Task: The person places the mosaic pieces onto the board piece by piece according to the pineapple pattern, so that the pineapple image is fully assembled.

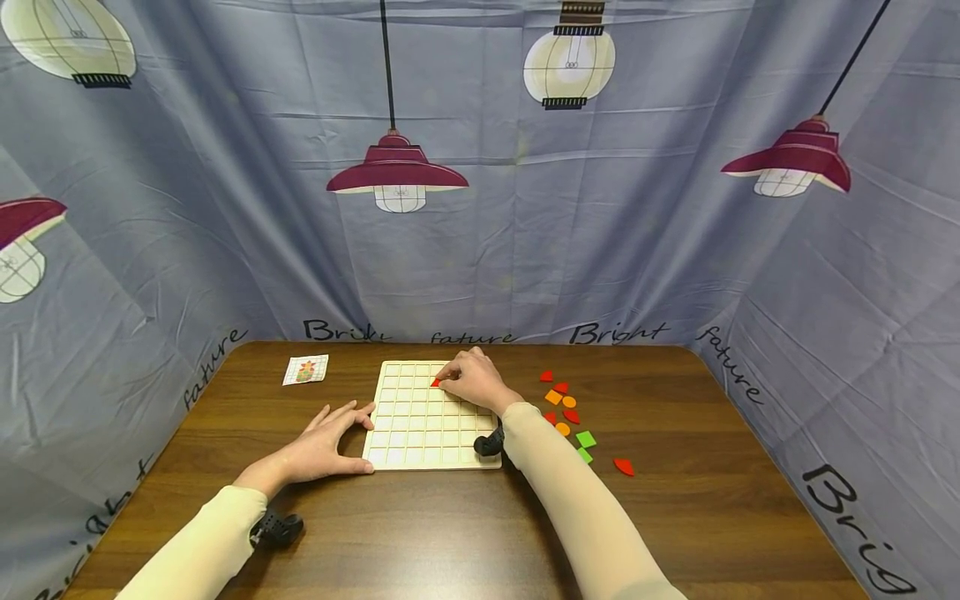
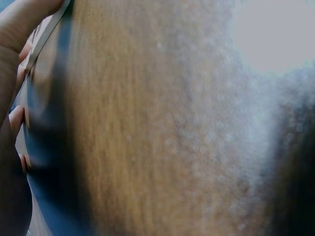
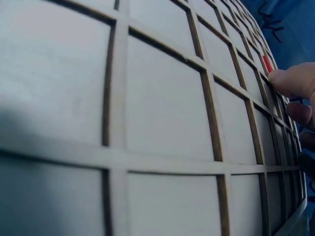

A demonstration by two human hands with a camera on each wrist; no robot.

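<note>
A cream grid board (image 1: 408,423) with raised square cells lies flat on the table. At its upper middle my right hand (image 1: 476,379) pinches a small red tile (image 1: 436,382), its fingertips down at a cell. The right wrist view shows the same red tile (image 3: 267,63) at the thumb tip (image 3: 278,77), over the far cells; whether it is seated cannot be told. My left hand (image 1: 322,443) rests by the board's left side with fingers spread, thumb touching the lower left corner and index finger at the left edge. In the left wrist view the thumb (image 2: 24,19) meets the board's rim.
Right of the board lie several loose tiles: red (image 1: 624,467), orange (image 1: 553,397) and green (image 1: 586,438). A small card (image 1: 305,369) with a coloured flower pattern lies at the back left. A lamp-printed curtain (image 1: 480,250) hangs around the wooden table (image 1: 360,542).
</note>
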